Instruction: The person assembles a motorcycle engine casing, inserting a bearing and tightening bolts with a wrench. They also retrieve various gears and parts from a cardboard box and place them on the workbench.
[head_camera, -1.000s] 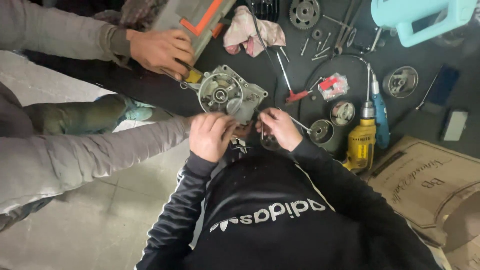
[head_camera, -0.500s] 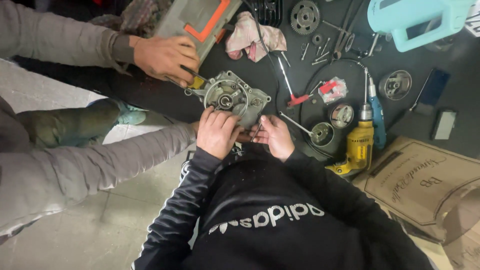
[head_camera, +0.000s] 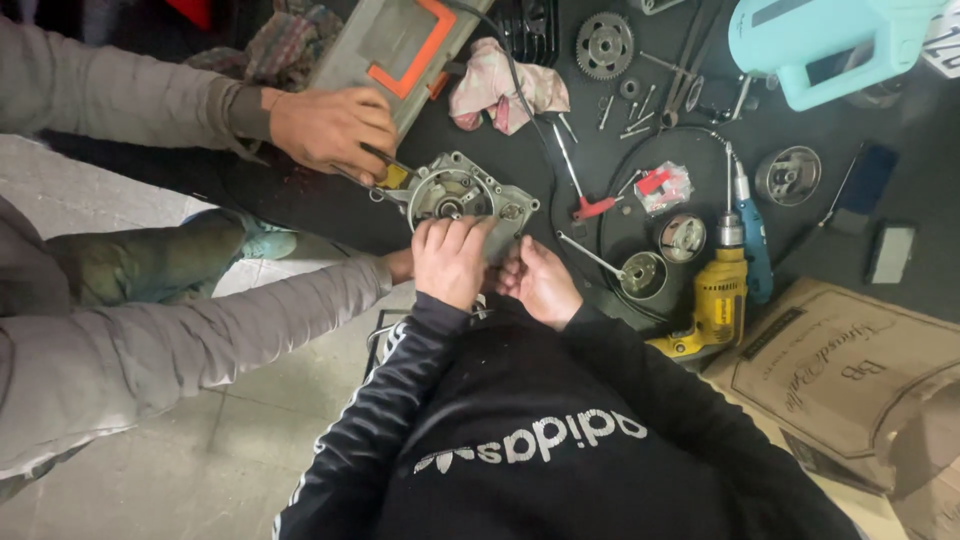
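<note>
A grey metal engine casing (head_camera: 462, 190) with a round opening lies on the dark mat. My left hand (head_camera: 450, 262), in a black sleeve, lies over its near edge with the fingers curled onto the rim. Beside it, my right hand (head_camera: 540, 285) is clenched against the casing's near right corner; what is inside the fist is hidden. A co-worker's hand (head_camera: 335, 130) in a grey sleeve holds a thin tool at a yellow part (head_camera: 396, 177) on the casing's left side. The co-worker's other hand (head_camera: 400, 266) lies just left of my left hand.
On the mat to the right lie a yellow drill (head_camera: 715, 305), a blue tool (head_camera: 752, 230), a red-handled driver (head_camera: 592, 207), round metal parts (head_camera: 683, 237), a gear (head_camera: 603, 44) and a pink rag (head_camera: 500, 85). A turquoise jug (head_camera: 820, 45) stands far right. Cardboard (head_camera: 840, 370) lies near right.
Both my hands have stayed on the casing's near edge. The co-worker's upper hand has kept its tool at the casing's left side. The view has shifted slightly.
</note>
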